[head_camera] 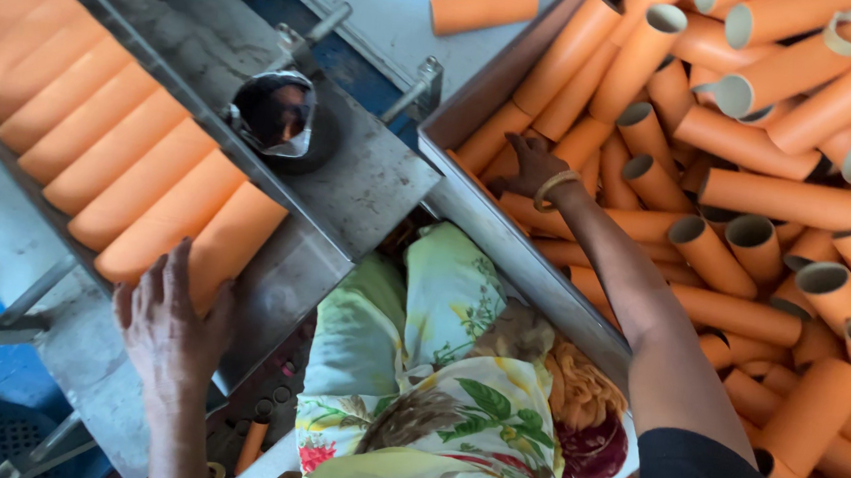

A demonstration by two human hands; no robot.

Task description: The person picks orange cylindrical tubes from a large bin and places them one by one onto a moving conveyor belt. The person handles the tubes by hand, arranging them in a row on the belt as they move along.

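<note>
— Orange cardboard tubes, item one: a row of orange tubes (103,137) lying side by side in a slanted metal chute (349,194). Long axes parallel, each running from lower left to upper right; the row itself steps down toward the lower right.

— Nearest hand?

— Left hand (172,326), at the low end of the row. Fingers spread and laid flat over the last tube (236,241), palm against its near end. It presses rather than grips; nothing is enclosed in it. That tube lies straight ahead of the palm, long axis pointing away from the wrist.

— Item two?

— Loose heap of tubes (749,182) in a large metal bin (505,245) on the right. Axes every which way, many open ends facing up, pale inside.

— And the other hand?

— Right hand (533,165), bangle at the wrist, arm reaching over the bin's near wall. Fingers bent down among the tubes at the bin's left corner. Whether they have closed on one, I cannot tell; the fingertips are hidden behind the knuckles. The tubes there lie roughly along the wall, across the line of the forearm.

— Sundries?

— One stray tube (484,7) on the grey surface above; a dark round metal fitting (274,114) beside the chute; floral cloth (455,391) between the two arms.
</note>
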